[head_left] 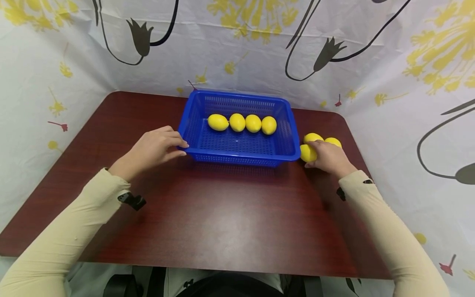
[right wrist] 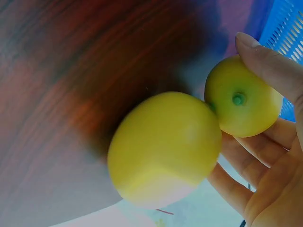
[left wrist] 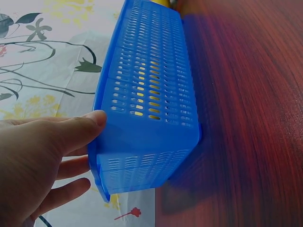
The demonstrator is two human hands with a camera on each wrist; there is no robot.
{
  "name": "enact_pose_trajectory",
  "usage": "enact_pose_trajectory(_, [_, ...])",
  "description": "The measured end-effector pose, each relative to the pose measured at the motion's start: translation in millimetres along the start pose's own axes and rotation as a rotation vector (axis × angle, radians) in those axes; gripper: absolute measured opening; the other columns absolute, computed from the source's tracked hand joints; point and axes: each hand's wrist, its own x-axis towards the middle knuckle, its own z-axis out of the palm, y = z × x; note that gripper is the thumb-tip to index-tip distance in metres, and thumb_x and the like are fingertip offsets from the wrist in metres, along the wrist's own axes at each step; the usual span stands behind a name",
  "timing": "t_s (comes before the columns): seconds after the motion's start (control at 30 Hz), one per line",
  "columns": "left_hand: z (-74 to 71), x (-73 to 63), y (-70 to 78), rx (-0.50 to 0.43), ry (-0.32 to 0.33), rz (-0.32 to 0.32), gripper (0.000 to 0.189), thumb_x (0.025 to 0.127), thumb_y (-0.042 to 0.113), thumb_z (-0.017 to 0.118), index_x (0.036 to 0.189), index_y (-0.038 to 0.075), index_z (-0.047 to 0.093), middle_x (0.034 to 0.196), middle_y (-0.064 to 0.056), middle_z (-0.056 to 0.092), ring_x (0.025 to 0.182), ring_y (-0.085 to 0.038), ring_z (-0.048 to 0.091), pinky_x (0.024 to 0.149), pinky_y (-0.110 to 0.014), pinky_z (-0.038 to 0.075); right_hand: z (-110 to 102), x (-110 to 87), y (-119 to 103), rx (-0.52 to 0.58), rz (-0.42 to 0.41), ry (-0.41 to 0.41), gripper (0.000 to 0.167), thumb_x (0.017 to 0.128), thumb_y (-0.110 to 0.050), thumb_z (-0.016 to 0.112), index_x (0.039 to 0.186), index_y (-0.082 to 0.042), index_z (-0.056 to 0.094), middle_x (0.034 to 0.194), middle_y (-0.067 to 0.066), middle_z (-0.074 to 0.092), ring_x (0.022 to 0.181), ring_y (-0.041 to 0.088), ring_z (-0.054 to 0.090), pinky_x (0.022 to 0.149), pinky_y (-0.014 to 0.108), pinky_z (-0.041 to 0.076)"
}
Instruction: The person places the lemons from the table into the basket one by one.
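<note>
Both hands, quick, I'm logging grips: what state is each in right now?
Left hand: holding the blue basket by its rim.
Right hand: holding a lemon beside the basket.

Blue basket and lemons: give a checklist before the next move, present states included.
1. Blue basket steadied: ok, left hand pinches its rim.
2. Basket upright on table: ok.
3. Lemon grasped: ok, right hand has thumb and fingers around it.
4. Held lemon off the table: cannot tell.
5. Room inside: ok, four lemons form one row, floor bare in front.
6. All lemons inside: not ok, two loose lemons sit outside.
</note>
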Motion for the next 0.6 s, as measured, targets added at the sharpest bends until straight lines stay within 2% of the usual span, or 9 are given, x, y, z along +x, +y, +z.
enact_pose_trajectory(0.17, [-0.7,0.0,0.0,-0.001,-0.004,-0.002,0.023,0.082,0.031,0.080,0.100,0.016,0.078,0.093,0.003,0.075,0.083,-0.014,0.055,0.067,-0.032,0.050,-10.7,-1.6,-3.5,-0.006,0.011,-0.005,0.076,0.072,-0.034,0.087,0.134,-0.003,0.056,0.127,0.024,0.063,0.100,0.038,0.064,0.085,0.059,0.052])
enact_pose_trajectory(0.6, [-0.6,-0.7,-0.3,-0.006,0.000,0.007,0.022,0.082,0.030,0.081,0.100,0.017,0.078,0.094,0.004,0.075,0.083,-0.013,0.055,0.067,-0.032,0.050,-40.3,2.1,-4.7,-0.013,0.003,-0.021,0.078,0.075,-0.034,0.084,0.138,-0.002,0.053,0.133,0.025,0.059,0.114,0.042,0.060,0.091,0.058,0.050])
